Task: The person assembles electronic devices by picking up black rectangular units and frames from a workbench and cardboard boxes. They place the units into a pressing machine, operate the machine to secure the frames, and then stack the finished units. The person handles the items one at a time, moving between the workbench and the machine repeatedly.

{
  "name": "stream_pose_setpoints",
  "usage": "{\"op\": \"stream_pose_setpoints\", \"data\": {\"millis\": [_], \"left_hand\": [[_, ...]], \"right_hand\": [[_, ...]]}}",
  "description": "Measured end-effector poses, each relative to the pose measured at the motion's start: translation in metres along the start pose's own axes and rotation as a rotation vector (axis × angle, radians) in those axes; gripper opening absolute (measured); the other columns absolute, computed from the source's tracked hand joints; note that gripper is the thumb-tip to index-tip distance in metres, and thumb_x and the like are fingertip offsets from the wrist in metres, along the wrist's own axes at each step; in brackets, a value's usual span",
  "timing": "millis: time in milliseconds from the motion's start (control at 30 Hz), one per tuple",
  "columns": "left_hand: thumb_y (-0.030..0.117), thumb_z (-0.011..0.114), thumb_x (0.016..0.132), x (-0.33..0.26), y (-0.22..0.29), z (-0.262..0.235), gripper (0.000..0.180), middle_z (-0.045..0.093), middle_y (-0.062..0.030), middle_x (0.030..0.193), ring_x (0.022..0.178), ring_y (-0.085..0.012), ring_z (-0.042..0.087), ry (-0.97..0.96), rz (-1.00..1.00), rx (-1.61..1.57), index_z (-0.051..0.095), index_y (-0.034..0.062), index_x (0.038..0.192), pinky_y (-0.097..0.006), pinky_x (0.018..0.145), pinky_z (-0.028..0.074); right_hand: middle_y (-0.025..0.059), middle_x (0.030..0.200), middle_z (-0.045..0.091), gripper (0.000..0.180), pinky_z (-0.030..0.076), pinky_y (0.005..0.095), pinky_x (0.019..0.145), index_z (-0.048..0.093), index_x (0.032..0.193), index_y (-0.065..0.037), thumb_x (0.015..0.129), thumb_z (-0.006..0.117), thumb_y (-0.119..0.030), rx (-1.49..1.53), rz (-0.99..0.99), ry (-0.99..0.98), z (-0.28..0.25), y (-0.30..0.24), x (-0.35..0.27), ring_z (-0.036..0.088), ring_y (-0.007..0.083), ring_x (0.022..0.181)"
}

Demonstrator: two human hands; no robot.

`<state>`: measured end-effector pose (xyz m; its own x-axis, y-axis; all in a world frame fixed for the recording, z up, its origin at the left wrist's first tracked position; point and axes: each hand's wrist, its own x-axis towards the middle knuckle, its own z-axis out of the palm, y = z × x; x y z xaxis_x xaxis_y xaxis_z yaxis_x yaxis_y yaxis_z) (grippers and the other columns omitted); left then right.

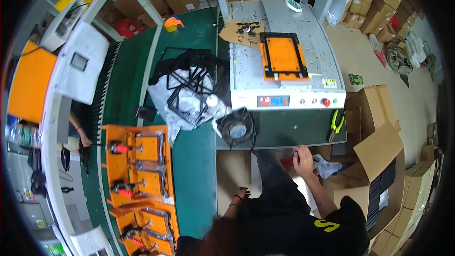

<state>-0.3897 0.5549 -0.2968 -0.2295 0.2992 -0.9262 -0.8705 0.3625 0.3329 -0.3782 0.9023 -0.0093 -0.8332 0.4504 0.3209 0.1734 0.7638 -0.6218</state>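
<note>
My right hand [302, 162] is at the front edge of the dark green bench, its fingers loosely bent and nothing visible in them. Lower and to the left, my left hand [242, 193] hangs below the bench edge near my dark-clothed leg, fingers somewhat apart and apparently empty. Ahead stands a white machine [294, 96] with a front control panel. On its top lies an orange fixture plate [283, 56] carrying a black rectangular frame [265, 57]. A round black fan [235, 128] sits at the machine's front left corner. Yellow-green pliers [336, 125] lie on the bench, right of my right hand.
Black frames [187, 97] pile on white plastic at left. Orange clamp jigs [142, 166] stand nearer. A tape dispenser [174, 23] sits farther back. Cardboard [241, 32] bears small black parts. Open cartons [379, 147] crowd my right. Another person's hand [85, 140] shows beyond the shelf.
</note>
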Motion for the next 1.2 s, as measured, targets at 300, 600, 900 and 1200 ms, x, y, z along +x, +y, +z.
{"op": "stream_pose_setpoints", "data": {"millis": [300,600,900,1200], "left_hand": [[0.039,0.040,0.095,0.221,0.131,0.101,0.046,0.063,-0.0181,0.102,0.093,-0.0297,0.063,0.116,0.065,-0.429,0.050,0.0005,0.119,-0.041,0.076,0.052],[0.039,0.040,0.095,0.316,0.177,0.103,0.047,0.063,-0.0187,0.102,0.094,-0.0299,0.063,0.356,0.177,-0.464,0.051,-0.0003,0.118,-0.041,0.077,0.052],[0.039,0.039,0.095,0.261,0.137,0.083,0.047,0.063,-0.0193,0.101,0.094,-0.0300,0.062,0.370,0.271,0.108,0.051,-0.0010,0.117,-0.040,0.077,0.051],[0.040,0.039,0.095,0.201,0.141,0.053,0.048,0.063,-0.0199,0.100,0.095,-0.0302,0.062,0.276,0.971,1.800,0.052,-0.0018,0.115,-0.040,0.077,0.051]], "right_hand": [[0.0106,0.070,0.057,0.015,0.046,0.0325,0.057,0.058,0.084,-0.002,0.077,0.047,0.005,0.150,0.133,-0.217,-0.001,0.100,0.071,0.059,0.0239,0.062],[0.0095,0.075,0.061,0.019,0.050,0.0333,0.061,0.061,0.084,-0.004,0.073,0.050,0.007,0.074,0.080,-0.298,0.003,0.116,0.072,0.061,0.0254,0.067],[0.0103,0.075,0.059,0.014,0.049,0.0330,0.064,0.060,0.086,-0.002,0.078,0.052,0.005,0.285,0.209,-0.212,-0.009,0.105,0.066,0.061,0.0252,0.069],[0.0097,0.075,0.059,0.017,0.048,0.0283,0.062,0.061,0.090,0.001,0.083,0.046,0.002,0.552,-0.043,0.074,-0.027,0.117,0.051,0.061,0.0182,0.065]]}}
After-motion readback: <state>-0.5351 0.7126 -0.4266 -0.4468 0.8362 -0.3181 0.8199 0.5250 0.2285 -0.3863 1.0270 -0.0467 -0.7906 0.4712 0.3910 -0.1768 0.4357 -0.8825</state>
